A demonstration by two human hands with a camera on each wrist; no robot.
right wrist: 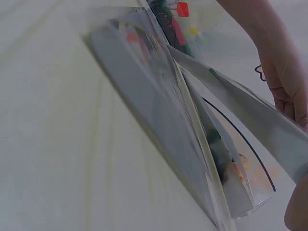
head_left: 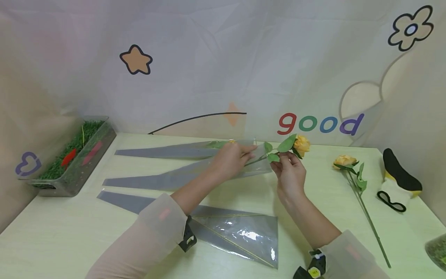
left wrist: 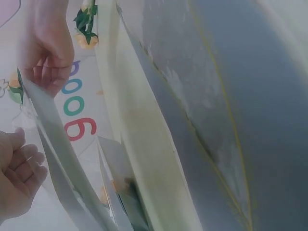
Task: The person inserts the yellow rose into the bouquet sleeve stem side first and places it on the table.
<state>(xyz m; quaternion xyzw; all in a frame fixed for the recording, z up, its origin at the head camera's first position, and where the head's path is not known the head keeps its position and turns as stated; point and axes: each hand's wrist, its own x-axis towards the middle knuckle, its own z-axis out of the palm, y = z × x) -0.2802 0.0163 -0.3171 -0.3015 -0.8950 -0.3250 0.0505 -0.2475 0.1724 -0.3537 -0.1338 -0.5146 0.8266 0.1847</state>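
The right hand [head_left: 290, 174] pinches a yellow rose [head_left: 301, 146] by its stem just below the bloom, among green leaves. Its lower stem runs leftward into the mouth of a clear and grey plastic sleeve [head_left: 188, 173]. At that mouth the left hand [head_left: 230, 159] grips the sleeve's edge, index finger stretched along it. In the left wrist view the left hand [left wrist: 19, 175] is beside the sleeve [left wrist: 72, 163], and the right hand [left wrist: 48, 53] is above. The right wrist view shows the left hand [right wrist: 286, 77] beyond the sleeve [right wrist: 250, 115], and part of the right hand [right wrist: 297, 207].
Behind lies another sleeve [head_left: 156, 151] holding a flower; an empty-looking sleeve [head_left: 244, 232] with gold lines lies in front. To the right are a second rose [head_left: 362, 201] and a black-and-white item [head_left: 400, 178]. A tray of artificial grass [head_left: 74, 182] stands at left.
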